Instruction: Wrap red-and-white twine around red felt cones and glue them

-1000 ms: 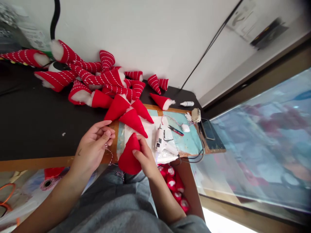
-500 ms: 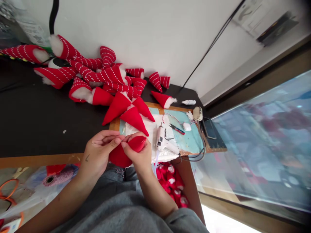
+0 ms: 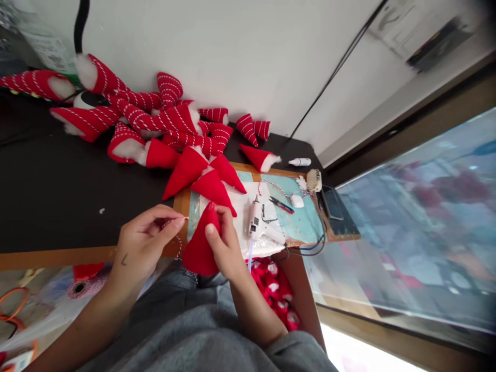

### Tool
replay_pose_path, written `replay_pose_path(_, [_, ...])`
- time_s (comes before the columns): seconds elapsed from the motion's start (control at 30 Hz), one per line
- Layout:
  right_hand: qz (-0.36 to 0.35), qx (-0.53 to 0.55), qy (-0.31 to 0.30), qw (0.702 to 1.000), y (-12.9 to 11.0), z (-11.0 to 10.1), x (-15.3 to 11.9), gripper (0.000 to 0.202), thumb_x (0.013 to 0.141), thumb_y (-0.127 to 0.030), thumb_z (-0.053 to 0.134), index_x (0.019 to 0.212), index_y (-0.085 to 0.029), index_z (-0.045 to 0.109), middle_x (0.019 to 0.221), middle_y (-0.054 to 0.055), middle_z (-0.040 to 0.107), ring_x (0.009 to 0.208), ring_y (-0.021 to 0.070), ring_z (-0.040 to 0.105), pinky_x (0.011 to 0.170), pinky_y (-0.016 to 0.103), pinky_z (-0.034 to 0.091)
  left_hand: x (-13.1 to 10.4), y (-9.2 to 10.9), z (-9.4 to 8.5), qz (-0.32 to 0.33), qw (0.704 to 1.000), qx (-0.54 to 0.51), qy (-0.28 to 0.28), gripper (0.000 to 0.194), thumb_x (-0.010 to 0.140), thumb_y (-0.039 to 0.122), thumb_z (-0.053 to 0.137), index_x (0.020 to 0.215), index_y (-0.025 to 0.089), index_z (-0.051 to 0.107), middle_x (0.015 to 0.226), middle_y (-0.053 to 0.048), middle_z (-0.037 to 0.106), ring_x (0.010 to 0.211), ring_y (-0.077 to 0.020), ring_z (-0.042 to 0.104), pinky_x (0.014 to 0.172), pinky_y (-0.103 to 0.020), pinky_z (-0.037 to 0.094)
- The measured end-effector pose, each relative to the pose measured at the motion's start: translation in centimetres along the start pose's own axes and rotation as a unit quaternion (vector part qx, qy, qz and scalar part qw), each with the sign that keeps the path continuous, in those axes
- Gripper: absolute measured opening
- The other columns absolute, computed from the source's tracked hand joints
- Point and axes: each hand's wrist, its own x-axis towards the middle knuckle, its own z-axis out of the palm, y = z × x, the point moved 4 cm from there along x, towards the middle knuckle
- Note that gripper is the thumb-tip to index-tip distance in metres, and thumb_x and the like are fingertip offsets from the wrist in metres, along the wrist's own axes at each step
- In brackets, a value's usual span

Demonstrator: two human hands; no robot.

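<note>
Between thumb and fingers, my left hand [image 3: 145,243] pinches the end of a thin red-and-white cord [image 3: 179,247], which hangs down beside it. My right hand [image 3: 227,245] grips a plain red felt cone [image 3: 200,250], its tip pointing up and away. A small gap separates the cord's end from the cone. Just beyond my hands, several red cones [image 3: 213,190] lie partly on the work mat. To the right, a white glue gun [image 3: 254,219] rests on white sheeting, with red-and-black cutters [image 3: 282,205] beside it.
Striped, stuffed red cones [image 3: 170,120] are heaped against the wall. A white bottle [image 3: 299,162], a phone [image 3: 332,202] and cables are on the right. Below the table edge, a box [image 3: 306,294] holds red pieces. A cord spool [image 3: 83,288] sits at lower left.
My left hand has moved left, away from the cone, and the cord's end now shows in its pinch. My right hand has turned the cone so its tip points up.
</note>
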Motion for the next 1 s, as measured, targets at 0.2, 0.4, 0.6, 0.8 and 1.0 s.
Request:
replay_pose_path(0.2, [0.009,-0.013,-0.032,0.999,0.2,0.5,-1.0,0.035,0.103,-0.059,0.057,0.12,-0.029,0.053,0.103,0.001,0.066,0.086,0.0198,0.062,0.081,0.036,0.052,0.4,1.8,1.7,0.02,0.997,-0.076,-0.006,0.007,0.082,0.028,0.087,0.081,0.027,0.08,0.083,0.0,0.072,0.077,-0.0159,0.062,0.07,-0.026,0.051])
replay_pose_path(0.4, [0.014,-0.02,-0.028,0.999,0.3,0.9,-1.0,0.039,0.101,-0.062,0.058,0.118,-0.028,0.053,0.1,0.002,0.066,0.083,0.0194,0.06,0.074,0.033,0.048,0.4,1.5,2.9,0.013,0.997,-0.077,-0.009,0.013,0.079,0.029,0.089,0.082,0.022,0.079,0.08,0.0,0.073,0.074,-0.0137,0.065,0.067,-0.022,0.053])
replay_pose_path(0.6, [0.009,-0.025,-0.026,0.999,0.2,1.1,-0.9,0.035,0.101,-0.06,0.058,0.114,-0.028,0.054,0.097,0.002,0.066,0.081,0.0196,0.059,0.073,0.033,0.048,0.2,1.0,2.9,-0.019,0.997,-0.068,0.006,0.013,0.079,0.027,0.088,0.082,0.025,0.076,0.078,0.001,0.071,0.073,-0.0149,0.066,0.064,-0.022,0.055])
replay_pose_path(0.8, [0.007,-0.076,-0.012,0.997,0.0,0.9,-0.7,0.034,0.1,-0.058,0.059,0.114,-0.026,0.055,0.1,0.004,0.07,0.085,0.0215,0.064,0.076,0.035,0.048,0.6,0.7,2.9,-0.044,0.992,-0.121,0.011,0.025,0.074,0.03,0.092,0.09,0.021,0.075,0.085,0.0,0.071,0.074,-0.0115,0.062,0.064,-0.019,0.05])
replay_pose_path(1.0, [-0.023,-0.134,-0.002,0.991,-0.4,1.0,-0.7,0.034,0.1,-0.056,0.059,0.115,-0.026,0.055,0.106,0.007,0.073,0.09,0.0251,0.068,0.083,0.041,0.051,0.8,1.0,3.1,-0.039,0.991,-0.125,-0.021,0.025,0.076,0.029,0.09,0.095,0.023,0.076,0.083,0.0,0.068,0.078,-0.0144,0.061,0.066,-0.022,0.051])
